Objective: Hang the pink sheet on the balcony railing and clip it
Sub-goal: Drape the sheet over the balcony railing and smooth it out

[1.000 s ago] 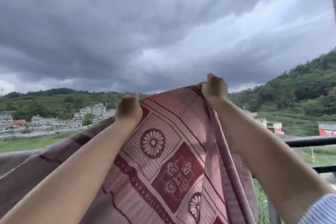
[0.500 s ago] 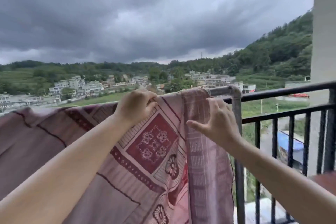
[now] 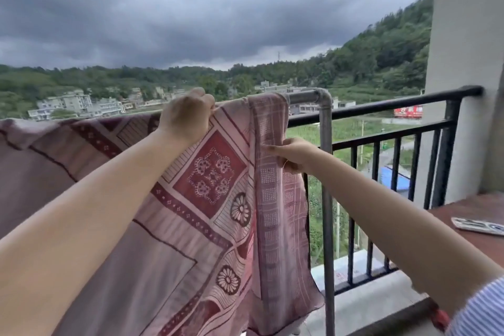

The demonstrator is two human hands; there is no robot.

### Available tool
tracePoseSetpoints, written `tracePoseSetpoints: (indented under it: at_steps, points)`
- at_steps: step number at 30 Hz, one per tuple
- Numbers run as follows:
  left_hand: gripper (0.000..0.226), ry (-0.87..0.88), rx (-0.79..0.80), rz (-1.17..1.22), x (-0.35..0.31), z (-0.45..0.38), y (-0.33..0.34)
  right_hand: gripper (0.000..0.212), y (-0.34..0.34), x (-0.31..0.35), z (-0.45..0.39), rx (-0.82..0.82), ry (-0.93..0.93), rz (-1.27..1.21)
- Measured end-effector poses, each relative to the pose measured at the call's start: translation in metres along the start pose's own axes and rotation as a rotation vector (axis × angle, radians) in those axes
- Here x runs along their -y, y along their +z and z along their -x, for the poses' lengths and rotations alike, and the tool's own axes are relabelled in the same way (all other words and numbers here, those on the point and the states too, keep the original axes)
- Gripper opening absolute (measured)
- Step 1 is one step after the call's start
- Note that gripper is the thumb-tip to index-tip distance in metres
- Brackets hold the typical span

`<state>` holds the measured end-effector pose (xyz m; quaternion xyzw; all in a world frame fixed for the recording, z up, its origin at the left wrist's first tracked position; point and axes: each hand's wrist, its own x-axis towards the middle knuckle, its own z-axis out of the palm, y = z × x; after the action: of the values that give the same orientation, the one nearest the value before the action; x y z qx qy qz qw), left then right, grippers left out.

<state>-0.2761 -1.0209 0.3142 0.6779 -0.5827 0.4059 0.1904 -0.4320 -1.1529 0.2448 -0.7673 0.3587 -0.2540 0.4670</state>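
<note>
Head view: pink sheet (image 3: 207,199) draped over grey pipe rail (image 3: 308,95); left hand (image 3: 188,114) clutches its top fold, right hand (image 3: 290,155) pinches the hanging edge, likely to straighten it.

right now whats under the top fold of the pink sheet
A grey metal pipe rail: its bare end and elbow stick out right of the pink sheet. The rest of the rail is covered by cloth.

- Dull, even daylight comes from a heavy grey overcast sky (image 3: 191,8) — brightest in a pale patch at upper centre.
- Shadows are soft and faint; no glare.
- Wide-angle bending shows at the edges — the forearms look stretched.
- Detail is slightly soft throughout, the distant hillside (image 3: 381,57) smeared.
</note>
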Motion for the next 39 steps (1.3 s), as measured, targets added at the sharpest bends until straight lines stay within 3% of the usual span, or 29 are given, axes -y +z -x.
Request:
tracePoseSetpoints:
  at_steps: [4, 7, 11, 14, 16, 18, 21, 23, 25, 27, 29, 32, 35, 39]
  points:
    - [0.018, 0.003, 0.038, -0.004, 0.004, -0.002, -0.001, 0.018, 0.013, 0.002, -0.003, -0.059, 0.01, 0.013]
    - [0.017, -0.023, 0.034, 0.004, 0.008, -0.003, -0.002, 0.025, -0.006, 0.0, -0.001, -0.174, 0.037, 0.021]
    - [0.02, -0.152, -0.019, 0.09, 0.018, -0.017, -0.003, 0.031, -0.056, 0.02, 0.005, -0.385, -0.057, -0.044]
    - [0.026, -0.297, -0.075, 0.171, 0.025, -0.039, -0.007, 0.025, -0.081, 0.069, 0.004, -0.554, -0.206, -0.118]
    - [0.03, -0.402, -0.149, 0.2, 0.03, -0.055, -0.012, 0.019, -0.092, 0.102, -0.004, -0.703, -0.326, 0.05]
    - [0.034, -0.453, -0.164, 0.185, 0.04, -0.069, -0.013, 0.029, -0.093, 0.13, -0.01, -0.807, -0.356, 0.318]
    - [0.031, -0.388, 0.002, 0.152, 0.055, -0.076, 0.001, 0.032, -0.083, 0.152, -0.027, -0.778, -0.356, 0.504]
    - [0.035, -0.325, 0.244, 0.086, 0.057, -0.074, 0.013, 0.033, -0.075, 0.153, -0.042, -0.752, -0.362, 0.617]
    - [0.047, -0.257, 0.459, 0.007, 0.054, -0.073, 0.018, 0.036, -0.067, 0.146, -0.055, -0.643, -0.35, 0.676]
    - [0.049, -0.192, 0.538, -0.02, 0.053, -0.076, 0.02, 0.037, -0.06, 0.138, -0.066, -0.508, -0.31, 0.717]
    - [0.045, -0.149, 0.552, 0.055, 0.055, -0.072, 0.017, 0.046, -0.054, 0.129, -0.074, -0.347, -0.228, 0.751]
    - [0.039, -0.091, 0.379, 0.231, 0.048, -0.059, 0.003, 0.07, -0.049, 0.113, -0.079, -0.143, -0.114, 0.842]
    - [0.036, 0.056, 0.267, 0.123, 0.028, -0.033, -0.005, 0.075, -0.05, 0.095, -0.068, -0.222, -0.296, 0.795]
    - [0.065, 0.037, 0.284, -0.171, -0.005, 0.013, 0.016, 0.079, -0.055, 0.053, -0.046, -0.43, -0.503, 0.812]
